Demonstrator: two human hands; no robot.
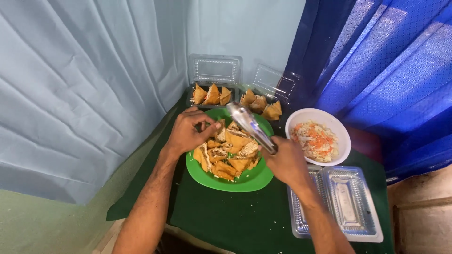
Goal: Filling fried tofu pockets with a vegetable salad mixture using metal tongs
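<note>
A green plate (pixel 249 181) at the middle of the table holds several fried triangular pastries (pixel 235 148). My left hand (pixel 188 131) rests over the plate's left side, its fingertips pinching one pastry (pixel 217 129). My right hand (pixel 287 162) grips a pair of metal tongs (pixel 249 126) that point up and left over the pile. I cannot tell whether the tong tips hold anything.
Two open clear plastic boxes (pixel 212 96) (pixel 263 106) with pastries stand at the back. A white bowl (pixel 340 129) of shredded salad sits at right. Empty clear plastic boxes (pixel 351 202) lie in front of it. A dark green cloth (pixel 235 221) covers the table; curtains hang around it.
</note>
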